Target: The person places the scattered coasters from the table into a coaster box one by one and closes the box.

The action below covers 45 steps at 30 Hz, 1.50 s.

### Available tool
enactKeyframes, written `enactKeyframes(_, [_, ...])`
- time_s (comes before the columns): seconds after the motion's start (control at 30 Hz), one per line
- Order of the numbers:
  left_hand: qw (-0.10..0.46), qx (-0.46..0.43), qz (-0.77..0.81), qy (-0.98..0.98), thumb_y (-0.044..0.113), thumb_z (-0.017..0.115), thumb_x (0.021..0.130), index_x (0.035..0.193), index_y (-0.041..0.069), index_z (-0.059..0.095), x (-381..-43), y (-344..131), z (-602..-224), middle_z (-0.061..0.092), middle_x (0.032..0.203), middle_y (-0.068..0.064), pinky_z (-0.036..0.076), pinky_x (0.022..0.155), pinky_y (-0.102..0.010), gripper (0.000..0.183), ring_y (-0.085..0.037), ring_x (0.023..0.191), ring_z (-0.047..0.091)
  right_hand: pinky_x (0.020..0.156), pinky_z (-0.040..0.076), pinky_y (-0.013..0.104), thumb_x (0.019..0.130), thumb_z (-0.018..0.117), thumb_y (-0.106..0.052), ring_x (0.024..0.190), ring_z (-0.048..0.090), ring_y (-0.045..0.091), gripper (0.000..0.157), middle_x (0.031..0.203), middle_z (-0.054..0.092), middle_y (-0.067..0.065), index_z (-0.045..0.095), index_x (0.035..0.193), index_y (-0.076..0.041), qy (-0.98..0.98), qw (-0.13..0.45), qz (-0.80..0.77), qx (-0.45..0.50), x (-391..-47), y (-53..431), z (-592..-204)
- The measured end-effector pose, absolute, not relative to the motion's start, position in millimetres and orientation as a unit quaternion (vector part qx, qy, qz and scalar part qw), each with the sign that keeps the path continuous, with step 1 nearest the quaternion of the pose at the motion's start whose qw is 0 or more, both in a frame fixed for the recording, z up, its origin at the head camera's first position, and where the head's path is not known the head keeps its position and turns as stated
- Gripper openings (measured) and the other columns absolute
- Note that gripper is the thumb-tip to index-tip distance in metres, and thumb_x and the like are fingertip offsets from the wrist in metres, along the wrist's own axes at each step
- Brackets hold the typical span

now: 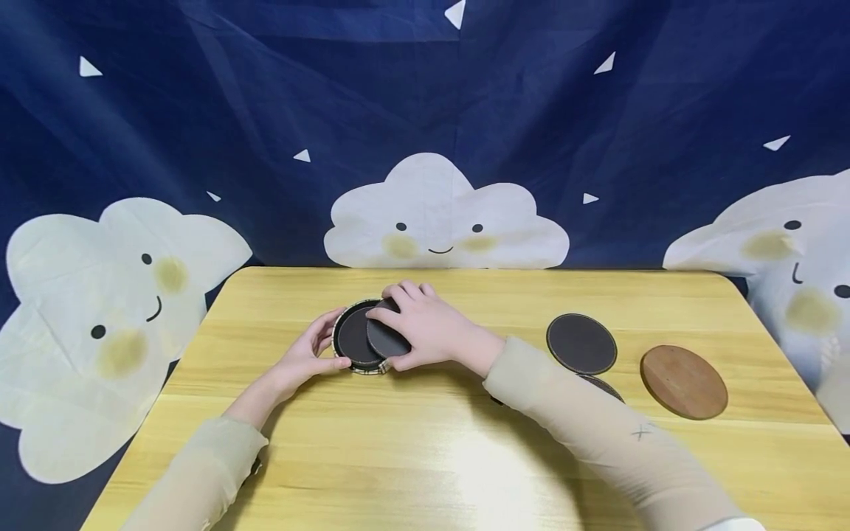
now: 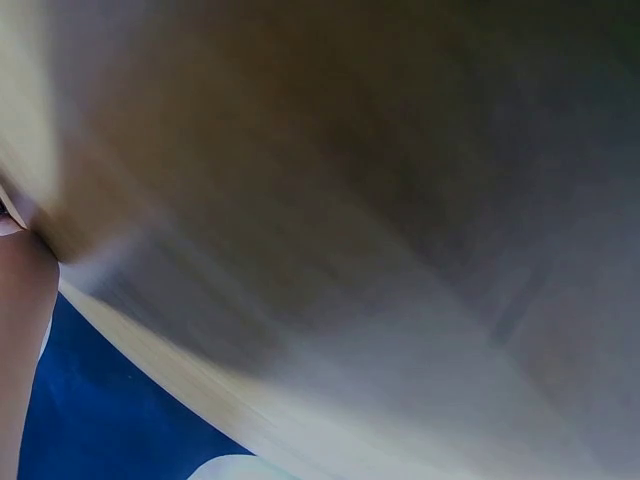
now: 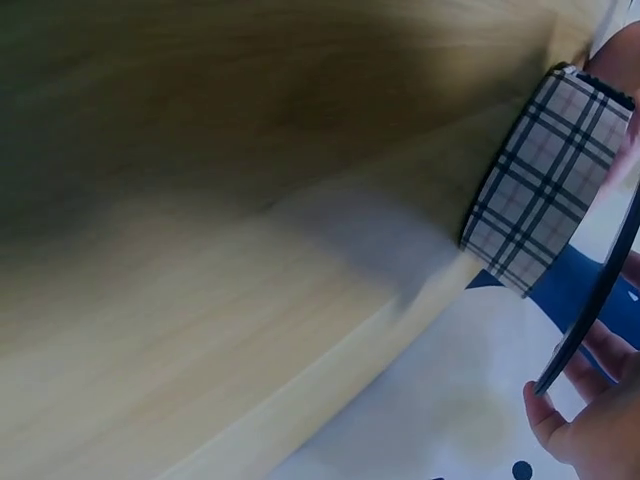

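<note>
A round coaster holder (image 1: 368,369) with plaid sides and a dark inside stands on the table, left of centre. My left hand (image 1: 304,359) grips its left side, thumb at the front and fingers behind. In my right hand (image 1: 428,326) is a dark round coaster (image 1: 385,339), held tilted over the holder's right part. The right wrist view shows the coaster (image 3: 590,310) edge-on between thumb and fingers, beside the holder's plaid wall (image 3: 545,180). A stitched dark round surface shows inside the holder. Mostly blurred tabletop fills the left wrist view.
To the right lies a dark round coaster (image 1: 581,344), with another coaster (image 1: 604,387) partly hidden behind the right sleeve. Farther right is a thick brown disc (image 1: 684,382). A blue curtain (image 1: 425,96) with cloud prints hangs behind the wooden table (image 1: 372,457).
</note>
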State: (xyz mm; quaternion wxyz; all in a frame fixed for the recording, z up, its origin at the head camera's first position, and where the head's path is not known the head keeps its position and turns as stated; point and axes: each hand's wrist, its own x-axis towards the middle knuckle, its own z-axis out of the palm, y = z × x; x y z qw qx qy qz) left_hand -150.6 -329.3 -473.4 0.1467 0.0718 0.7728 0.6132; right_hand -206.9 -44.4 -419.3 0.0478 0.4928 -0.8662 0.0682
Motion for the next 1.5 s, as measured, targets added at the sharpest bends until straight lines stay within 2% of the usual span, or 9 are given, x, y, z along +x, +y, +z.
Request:
enactKeyframes(0.27, [0.144,0.075,0.609,0.777,0.003,0.082,0.09,0.168,0.008,0.026,-149.5,-331.2,-474.5,0.039,0.163,-0.026,0.04,0.106,-0.005,0.097,0.009,0.124,0.055,0.103,0.043,0.046,0.081,0.077,-0.065,0.134,0.044,0.026,0.081,0.15,0.048,0.01,0.054,0.15,-0.029,-0.863,0.041,0.068,0.499,-210.7,-66.8,-415.2])
enactKeyframes(0.5, [0.145,0.078,0.608,0.777,0.003,0.081,0.09,0.168,0.008,0.026,-149.7,-331.0,-473.4,0.038,0.163,-0.025,0.042,0.106,-0.006,0.095,0.007,0.125,0.055,0.104,0.044,0.044,0.084,0.074,-0.067,0.132,0.045,0.025,0.081,0.149,0.048,0.007,0.052,0.153,-0.029,-0.868,0.041,0.056,0.492,-214.8,-80.4,-419.5])
enactKeyframes(0.87, [0.145,0.076,0.611,0.775,0.002,0.082,0.09,0.168,0.006,0.025,-150.2,-329.6,-472.7,0.037,0.164,-0.027,0.039,0.107,-0.005,0.097,0.01,0.124,0.055,0.107,0.043,0.044,0.087,0.072,-0.068,0.135,0.045,0.026,0.079,0.148,0.051,0.006,0.055,0.152,-0.027,-0.873,0.021,0.053,0.484,-214.0,-91.2,-422.7])
enactKeyframes(1.13, [0.153,0.077,0.607,0.776,0.004,0.081,0.092,0.168,0.008,0.024,-149.5,-330.7,-472.9,0.038,0.162,-0.026,0.039,0.107,-0.005,0.095,0.008,0.125,0.054,0.106,0.043,0.042,0.087,0.072,-0.067,0.132,0.045,0.024,0.074,0.146,0.052,0.005,0.058,0.147,-0.026,-0.874,0.009,0.054,0.483,-210.7,-98.6,-429.1])
enactKeyframes(1.5, [0.151,0.075,0.602,0.78,0.003,0.08,0.092,0.169,0.008,0.024,-149.1,-330.6,-472.0,0.038,0.162,-0.026,0.039,0.106,-0.005,0.095,0.009,0.125,0.053,0.107,0.042,0.042,0.088,0.072,-0.067,0.135,0.044,0.024,0.076,0.149,0.05,0.004,0.054,0.15,-0.026,-0.875,0.008,0.058,0.48,-207.8,-102.3,-434.8])
